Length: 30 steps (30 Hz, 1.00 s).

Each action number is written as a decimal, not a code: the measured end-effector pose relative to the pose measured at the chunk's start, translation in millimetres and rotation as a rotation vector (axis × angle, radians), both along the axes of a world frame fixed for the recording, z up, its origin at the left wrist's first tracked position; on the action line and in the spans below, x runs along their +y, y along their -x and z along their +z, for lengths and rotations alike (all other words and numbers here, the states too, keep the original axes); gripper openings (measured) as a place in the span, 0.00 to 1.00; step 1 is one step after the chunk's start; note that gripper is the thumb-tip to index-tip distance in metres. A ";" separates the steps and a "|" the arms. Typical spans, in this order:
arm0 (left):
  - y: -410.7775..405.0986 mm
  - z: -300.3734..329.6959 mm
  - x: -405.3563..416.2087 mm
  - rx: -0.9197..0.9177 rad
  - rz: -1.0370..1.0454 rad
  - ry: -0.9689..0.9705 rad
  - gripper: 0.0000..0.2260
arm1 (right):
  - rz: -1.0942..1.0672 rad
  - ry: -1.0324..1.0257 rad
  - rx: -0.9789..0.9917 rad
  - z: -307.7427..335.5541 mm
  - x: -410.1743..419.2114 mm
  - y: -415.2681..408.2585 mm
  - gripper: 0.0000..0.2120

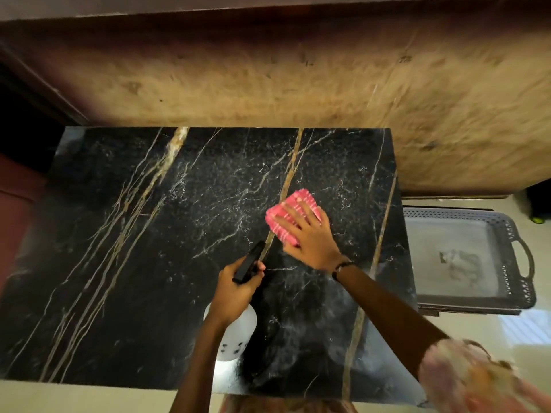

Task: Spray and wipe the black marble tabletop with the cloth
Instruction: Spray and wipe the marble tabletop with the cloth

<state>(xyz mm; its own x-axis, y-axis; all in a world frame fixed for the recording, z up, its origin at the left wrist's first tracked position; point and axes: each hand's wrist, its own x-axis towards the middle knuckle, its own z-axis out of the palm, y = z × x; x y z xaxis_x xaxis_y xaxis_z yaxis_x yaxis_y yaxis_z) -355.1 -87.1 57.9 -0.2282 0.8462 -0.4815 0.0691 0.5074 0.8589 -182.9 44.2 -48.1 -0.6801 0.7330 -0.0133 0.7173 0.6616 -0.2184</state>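
The black marble tabletop [167, 234] serves as the landmark; it fills the middle of the view, gold and white veins running across it, and no puddle or wet patch is plain on it.

Over its near half, a little left of the middle, the left hand [235, 290] is closed around the black trigger head of a spray bottle [235, 332]. Fingers wrap the neck, and the nozzle points toward the far right of the slab. The white body hangs below the hand. How much liquid it holds cannot be told, since the plastic is opaque. It probably handles as a light, stiff thing, best gripped at the neck as it is now, with a finger free for the trigger.

Right of the bottle, over the slab's right-centre, the right hand [310, 236] lies flat with fingers spread, pressing down a folded pink cloth [293, 204] with pale stripes. The cloth touches the marble. It looks soft and limp, so an open palm on top suits it better than a pinch, and on polished stone it should slide easily.

Beyond the tabletop's right edge, lower down, sits a grey tray [518, 254] with perforated walls and a loop handle. Nothing solid lies in it; only a dull smudge shows on its floor.
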 end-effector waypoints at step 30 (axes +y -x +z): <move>-11.9 12.6 -37.4 -0.010 0.077 -0.003 0.08 | -0.149 0.063 -0.038 4.0 -32.7 -84.4 0.33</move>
